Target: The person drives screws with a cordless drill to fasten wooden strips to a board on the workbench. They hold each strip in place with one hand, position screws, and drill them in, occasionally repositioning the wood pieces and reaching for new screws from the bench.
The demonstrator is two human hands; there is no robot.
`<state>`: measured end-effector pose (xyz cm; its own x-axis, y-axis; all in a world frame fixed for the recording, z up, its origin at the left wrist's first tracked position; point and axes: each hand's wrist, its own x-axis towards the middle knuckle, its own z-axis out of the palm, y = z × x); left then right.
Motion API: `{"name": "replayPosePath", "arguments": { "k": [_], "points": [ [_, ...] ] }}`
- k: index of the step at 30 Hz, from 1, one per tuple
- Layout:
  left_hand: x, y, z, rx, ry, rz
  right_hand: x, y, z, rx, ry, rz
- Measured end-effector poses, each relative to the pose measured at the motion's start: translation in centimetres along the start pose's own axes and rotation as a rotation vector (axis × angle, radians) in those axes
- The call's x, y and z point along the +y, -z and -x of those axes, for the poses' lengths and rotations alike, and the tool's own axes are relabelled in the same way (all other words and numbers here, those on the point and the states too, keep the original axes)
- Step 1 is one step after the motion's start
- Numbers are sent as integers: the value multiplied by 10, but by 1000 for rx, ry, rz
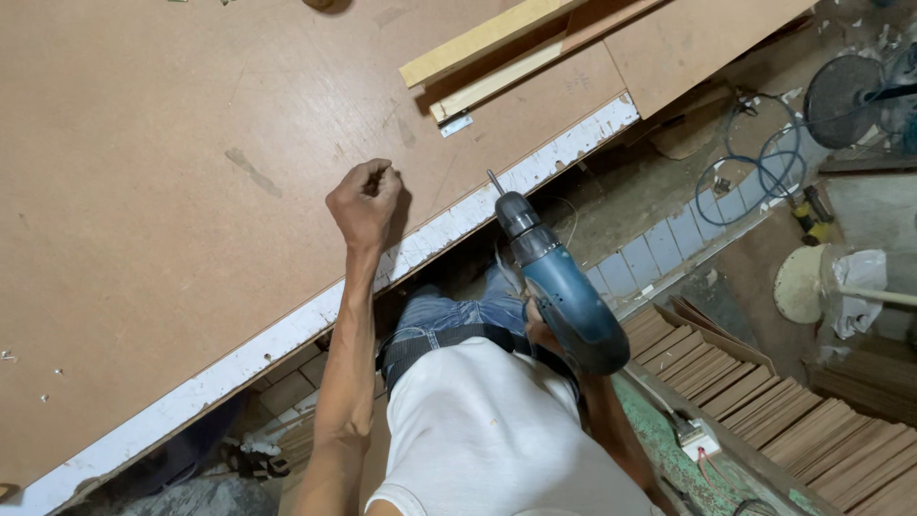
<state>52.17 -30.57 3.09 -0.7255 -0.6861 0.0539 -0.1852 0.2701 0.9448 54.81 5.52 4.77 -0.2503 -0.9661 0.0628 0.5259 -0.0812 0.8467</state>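
Over the edge of the big brown board [172, 191], seen from the head camera, the left hand [365, 201] rests on the panel's surface near its white-painted edge [430, 239], curled into a loose fist with fingertips pinched together; whether it grips something small there is too fine to tell. The right hand [541, 333] is mostly hidden behind the blue cordless drill [559, 282], wrapped closed around its handle, with the bit [495, 182] pointing up toward the board's edge and its tip just beside the white strip, apart from the left hand. Two pale wooden battens [497, 53] and a small metal bracket [456, 124] lie farther up the panel. To drive cleanly, the bit wants to sit square to the surface, the pinching fingers kept off the bit's line, and pressure steady along the drill's axis.
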Motion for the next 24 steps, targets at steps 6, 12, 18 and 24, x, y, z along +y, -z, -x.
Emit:
{"name": "replayPosePath", "arguments": {
  "k": [6, 12, 18, 24],
  "points": [
    [19, -12, 9, -139, 341, 569, -2, -6, 3, 35, -47, -63],
    [29, -25, 17, -242, 552, 1149, -4, -5, 16, 137, 66, -755],
    [33, -30, 22, -417, 674, 1347, -22, 1, 5, 72, -328, -133],
    [34, -38, 24, -497, 645, 1410, -21, 4, 12, 78, 14, 456]
  ]
}}
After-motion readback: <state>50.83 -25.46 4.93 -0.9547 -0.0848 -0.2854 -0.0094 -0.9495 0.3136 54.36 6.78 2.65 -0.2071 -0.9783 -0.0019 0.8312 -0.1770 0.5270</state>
